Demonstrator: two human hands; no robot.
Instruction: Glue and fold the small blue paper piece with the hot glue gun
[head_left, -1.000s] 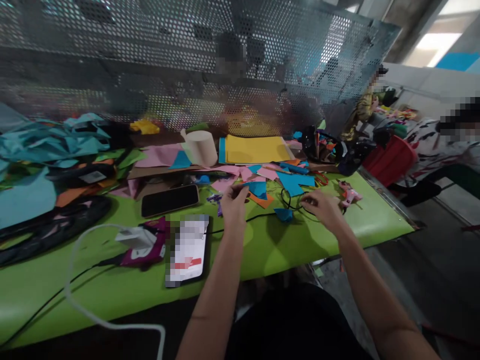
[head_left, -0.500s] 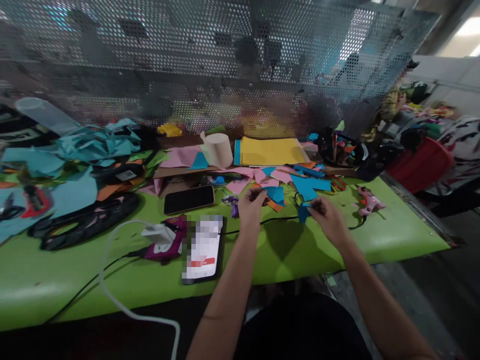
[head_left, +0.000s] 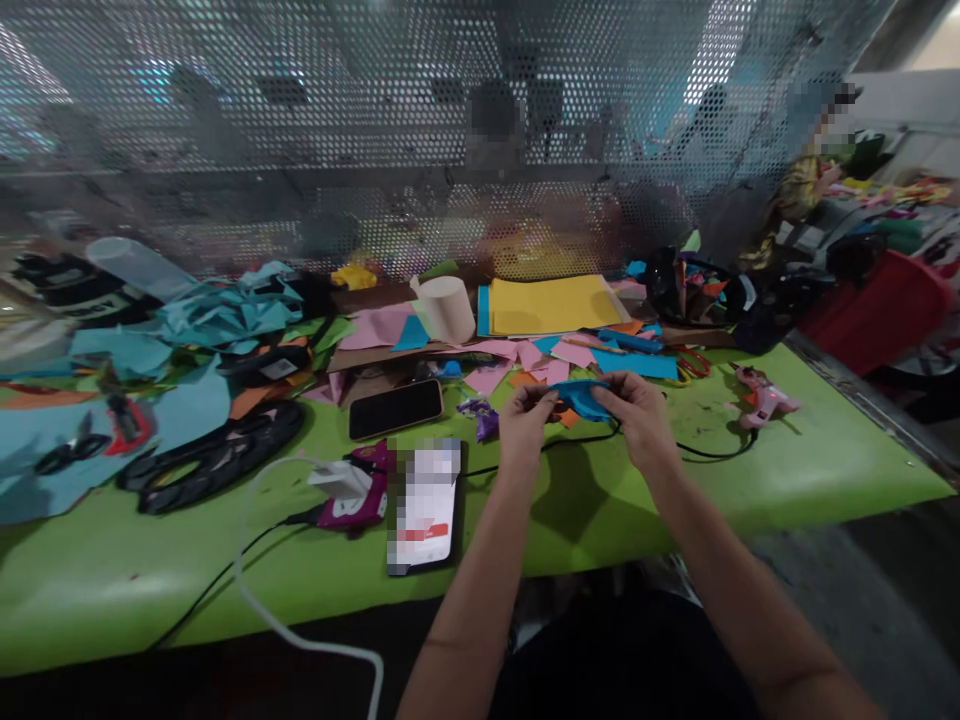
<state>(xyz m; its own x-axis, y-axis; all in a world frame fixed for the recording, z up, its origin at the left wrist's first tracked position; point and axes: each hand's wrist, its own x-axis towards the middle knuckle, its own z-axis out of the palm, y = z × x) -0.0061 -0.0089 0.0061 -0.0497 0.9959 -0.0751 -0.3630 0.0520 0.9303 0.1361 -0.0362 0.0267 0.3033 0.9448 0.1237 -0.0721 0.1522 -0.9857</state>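
Note:
A blue piece of paper (head_left: 581, 397) is stretched between my two hands, a little above the green tabletop. My left hand (head_left: 527, 415) pinches its left end between thumb and fingers. On the other end, the fingers of my right hand (head_left: 636, 408) are closed, thumb on top. Whether this is one piece or two overlapping ones I cannot tell. Below and behind it lie orange and pink paper scraps (head_left: 487, 378). A small purple wrapper (head_left: 482, 418) rests just left of my left hand. To the right of my right hand sits a pink glue gun (head_left: 763, 396) with its black cord.
A lit phone (head_left: 425, 505), a dark phone (head_left: 396, 409) and a purple power strip (head_left: 360, 490) lie to the left. Yellow paper sheets (head_left: 551, 305) and a white roll (head_left: 448, 308) stand behind. Scissors (head_left: 73, 452) lie far left; a perforated metal panel (head_left: 390, 130) rises at the back.
My hands have come closer together. The separate blue pieces they held now meet or overlap between them. The view has shifted, so the table items appear slightly farther right.

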